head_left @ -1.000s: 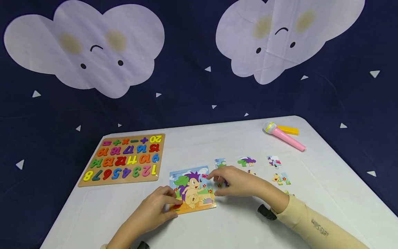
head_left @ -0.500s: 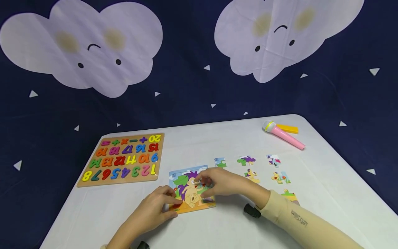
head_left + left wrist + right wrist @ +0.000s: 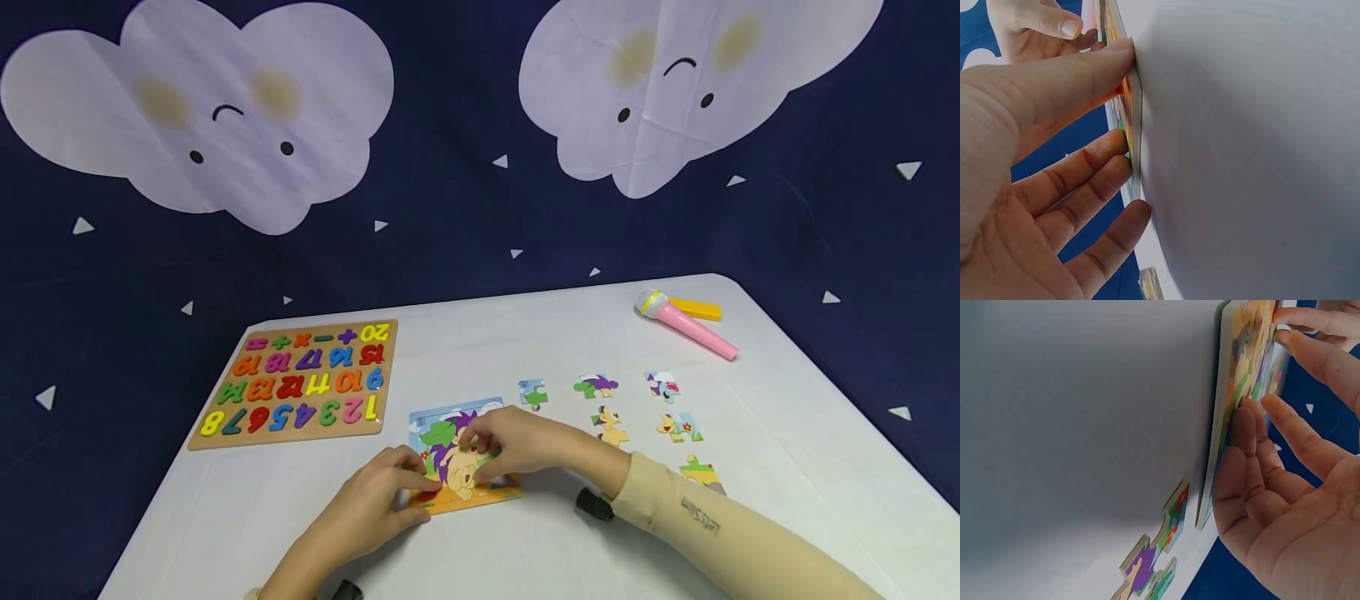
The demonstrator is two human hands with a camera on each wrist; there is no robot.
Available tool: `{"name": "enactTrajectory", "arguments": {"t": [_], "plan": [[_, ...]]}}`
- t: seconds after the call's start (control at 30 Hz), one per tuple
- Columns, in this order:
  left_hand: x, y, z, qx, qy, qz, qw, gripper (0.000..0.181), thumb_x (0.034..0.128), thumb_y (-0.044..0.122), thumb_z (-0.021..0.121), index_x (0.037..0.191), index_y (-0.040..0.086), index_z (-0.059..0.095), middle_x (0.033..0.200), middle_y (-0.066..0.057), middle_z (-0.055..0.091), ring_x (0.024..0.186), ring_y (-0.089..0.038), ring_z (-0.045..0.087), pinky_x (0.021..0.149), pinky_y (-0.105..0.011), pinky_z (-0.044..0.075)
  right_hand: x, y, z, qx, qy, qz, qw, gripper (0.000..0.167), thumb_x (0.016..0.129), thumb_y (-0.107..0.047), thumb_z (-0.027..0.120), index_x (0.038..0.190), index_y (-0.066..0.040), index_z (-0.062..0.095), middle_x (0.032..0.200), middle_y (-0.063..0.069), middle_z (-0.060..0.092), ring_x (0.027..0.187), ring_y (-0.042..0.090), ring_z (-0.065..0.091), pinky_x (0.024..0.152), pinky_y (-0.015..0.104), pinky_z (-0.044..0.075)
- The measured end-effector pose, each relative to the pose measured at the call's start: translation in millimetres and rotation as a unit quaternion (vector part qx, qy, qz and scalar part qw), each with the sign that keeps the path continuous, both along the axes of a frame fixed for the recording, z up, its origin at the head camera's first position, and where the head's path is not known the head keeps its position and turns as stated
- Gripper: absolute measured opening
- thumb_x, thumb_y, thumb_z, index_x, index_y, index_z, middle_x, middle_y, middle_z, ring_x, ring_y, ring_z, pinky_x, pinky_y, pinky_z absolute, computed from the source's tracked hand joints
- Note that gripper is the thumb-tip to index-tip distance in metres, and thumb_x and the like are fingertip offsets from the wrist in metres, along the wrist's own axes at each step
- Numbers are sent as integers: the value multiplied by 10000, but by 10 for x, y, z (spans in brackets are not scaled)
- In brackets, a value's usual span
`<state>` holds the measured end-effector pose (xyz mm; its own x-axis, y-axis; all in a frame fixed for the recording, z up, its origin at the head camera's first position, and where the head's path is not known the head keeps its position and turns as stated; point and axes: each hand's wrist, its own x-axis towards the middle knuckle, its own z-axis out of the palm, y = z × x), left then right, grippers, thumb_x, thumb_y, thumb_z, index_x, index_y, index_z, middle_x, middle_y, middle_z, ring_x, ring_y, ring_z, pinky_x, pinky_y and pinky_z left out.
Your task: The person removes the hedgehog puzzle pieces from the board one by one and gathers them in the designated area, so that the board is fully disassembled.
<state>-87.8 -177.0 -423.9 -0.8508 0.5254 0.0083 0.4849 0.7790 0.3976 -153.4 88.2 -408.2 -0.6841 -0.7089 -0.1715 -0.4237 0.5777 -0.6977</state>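
A square puzzle board (image 3: 495,498) with a hedgehog picture lies on the white table. My left hand (image 3: 378,492) holds its near-left corner, the thumb (image 3: 1107,65) against the near edge and the other fingers along the left side. Over the board's right half hovers my right hand (image 3: 517,437), fingers bent and thumb apart, close to or touching the picture. I see nothing between its fingertips in the right wrist view. Right of the board lie loose puzzle pieces, among them a blue-green piece (image 3: 533,393), a purple-green piece (image 3: 596,386) and a flower piece (image 3: 1177,519) beneath the hand.
A wooden number board (image 3: 300,383) lies at the far left. At the back right a pink toy microphone (image 3: 690,327) rests against a yellow block (image 3: 697,309). More puzzle pieces (image 3: 680,427) lie to the right, near my right sleeve (image 3: 720,525).
My right hand has moved left from the board's right edge to over its picture, uncovering several loose pieces. The left hand stays on the board's corner.
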Motion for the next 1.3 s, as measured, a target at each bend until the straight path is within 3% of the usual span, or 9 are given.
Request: {"name": "enactTrajectory", "arguments": {"t": [0.77, 0.93, 1.3], "plan": [[-4, -33, -7, 155, -57, -7, 9999, 273, 843, 287, 933, 1108, 282, 869, 1099, 145, 640, 1015, -41, 563, 867, -316, 585, 32, -140, 21, 167, -168, -46, 9997, 376, 856, -151, 918, 1196, -111, 763, 913, -25, 668, 778, 48, 548, 713, 187, 491], [10, -3, -46, 252, -89, -111, 9996, 271, 852, 286, 928, 1116, 271, 869, 1080, 148, 632, 982, -23, 541, 832, -283, 568, 81, -116, -17, 244, 53, 48, 9997, 430, 806, -156, 955, 1188, -100, 765, 878, -34, 654, 754, 28, 516, 691, 188, 472], [4, -17, -4, 273, -39, -41, 9996, 280, 835, 264, 939, 1106, 255, 872, 1061, 142, 634, 957, -19, 531, 785, -256, 540, 83, -175, -16, 386, 351, 55, 9986, 466, 778, -174, 978, 1193, -138, 770, 884, -85, 640, 795, 37, 530, 722, 205, 478]]}}
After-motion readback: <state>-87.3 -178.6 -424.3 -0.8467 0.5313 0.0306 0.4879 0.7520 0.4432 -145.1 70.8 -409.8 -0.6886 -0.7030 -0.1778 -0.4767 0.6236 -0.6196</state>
